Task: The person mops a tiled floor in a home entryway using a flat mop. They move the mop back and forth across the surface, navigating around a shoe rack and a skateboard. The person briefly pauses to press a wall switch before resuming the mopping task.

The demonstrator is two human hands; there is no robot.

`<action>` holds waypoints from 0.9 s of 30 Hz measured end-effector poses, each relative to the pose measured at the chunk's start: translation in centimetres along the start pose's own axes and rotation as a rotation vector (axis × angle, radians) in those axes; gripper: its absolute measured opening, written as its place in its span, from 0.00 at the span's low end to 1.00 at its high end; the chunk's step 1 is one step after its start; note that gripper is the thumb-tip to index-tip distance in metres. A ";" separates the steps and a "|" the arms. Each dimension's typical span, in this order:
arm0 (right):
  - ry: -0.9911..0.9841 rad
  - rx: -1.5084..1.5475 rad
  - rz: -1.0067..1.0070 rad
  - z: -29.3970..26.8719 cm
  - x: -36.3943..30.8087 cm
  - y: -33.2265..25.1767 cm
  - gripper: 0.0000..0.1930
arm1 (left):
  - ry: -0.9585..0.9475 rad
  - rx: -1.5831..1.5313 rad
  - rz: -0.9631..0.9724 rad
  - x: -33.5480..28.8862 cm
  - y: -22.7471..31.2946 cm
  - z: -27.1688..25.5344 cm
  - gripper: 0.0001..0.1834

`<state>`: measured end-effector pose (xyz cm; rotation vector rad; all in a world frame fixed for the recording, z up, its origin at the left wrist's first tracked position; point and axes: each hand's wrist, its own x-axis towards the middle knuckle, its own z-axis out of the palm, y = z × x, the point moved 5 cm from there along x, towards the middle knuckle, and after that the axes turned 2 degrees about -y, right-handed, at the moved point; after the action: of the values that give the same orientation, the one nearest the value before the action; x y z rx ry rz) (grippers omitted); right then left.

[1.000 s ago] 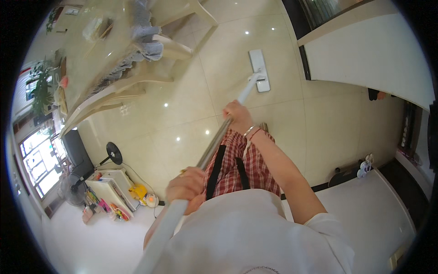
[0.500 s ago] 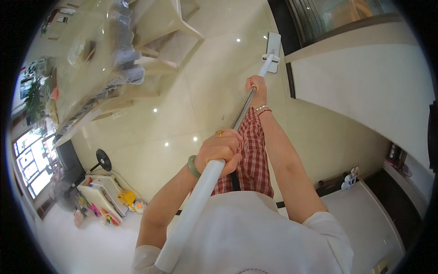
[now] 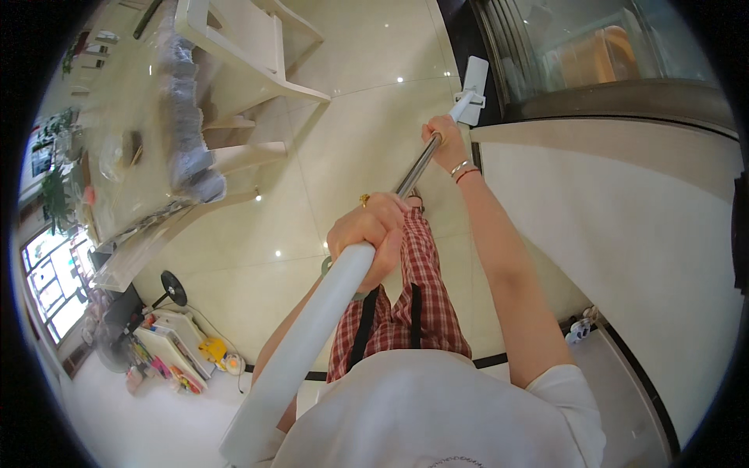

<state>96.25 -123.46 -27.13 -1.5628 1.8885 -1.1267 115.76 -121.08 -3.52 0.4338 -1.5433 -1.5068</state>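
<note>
By the pale floor (image 3: 343, 148), far right, the mop head (image 3: 475, 74) lies at a dark sill (image 3: 461, 31), whose edge could snag it if pushed sideways; left hand (image 3: 368, 238) and right hand (image 3: 446, 144) grasp the pole (image 3: 322, 312).

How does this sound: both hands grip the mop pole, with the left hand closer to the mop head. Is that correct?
Not quite: the head view shows the right hand closer to the mop head, with the left hand farther back. Both hands do grip the mop pole.
</note>
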 end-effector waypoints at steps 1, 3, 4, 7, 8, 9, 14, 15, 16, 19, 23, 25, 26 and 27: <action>-0.040 0.024 -0.011 -0.1 0.4 0.5 0.08 | 0.039 -0.005 -0.013 0.3 -0.6 0.1 0.12; -0.117 0.068 -0.031 -0.4 0.8 1.5 0.12 | 0.092 -0.036 -0.015 0.2 -1.6 0.3 0.13; -0.121 0.074 -0.006 -0.7 0.5 1.7 0.10 | 0.108 -0.054 -0.007 -0.4 -1.8 0.5 0.13; -0.145 0.079 0.005 -1.5 -0.7 1.0 0.08 | 0.172 0.006 0.020 -1.4 -0.7 2.5 0.15; -0.161 0.070 0.000 -1.8 -1.1 1.1 0.08 | 0.193 0.039 0.019 -1.4 -0.4 3.1 0.15; -0.177 0.061 -0.006 -2.0 -1.3 1.2 0.08 | 0.174 0.050 -0.002 -1.1 -0.2 3.4 0.16; 0.026 0.120 -0.008 -2.0 3.0 -0.4 0.08 | 0.238 0.058 -0.148 3.7 0.5 2.0 0.17; 0.055 0.111 -0.013 -2.2 3.8 0.1 0.08 | 0.217 0.033 -0.130 4.5 -0.4 1.3 0.17; 0.035 0.116 -0.010 -1.8 4.7 0.5 0.08 | 0.202 0.028 -0.111 5.4 -0.8 0.6 0.17; 0.021 0.128 -0.014 -1.0 6.8 1.5 0.09 | 0.160 0.059 -0.195 7.1 -1.3 -0.5 0.15; 0.028 0.101 -0.079 -0.5 9.9 2.7 0.09 | 0.172 0.060 -0.175 8.7 -3.1 -1.1 0.15; -0.015 0.102 -0.125 -0.3 12.1 3.8 0.09 | 0.188 0.067 -0.167 9.4 -4.5 -1.4 0.15; -0.036 0.115 -0.147 -0.2 13.1 4.5 0.09 | 0.185 0.088 -0.169 9.8 -5.2 -1.5 0.15; -0.056 0.129 -0.169 -0.2 14.2 5.2 0.09 | 0.182 0.108 -0.171 10.2 -6.1 -1.5 0.15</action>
<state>89.28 -136.76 -28.98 -1.6867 1.6387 -1.2367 109.53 -131.08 -5.81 0.7617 -1.4781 -1.4719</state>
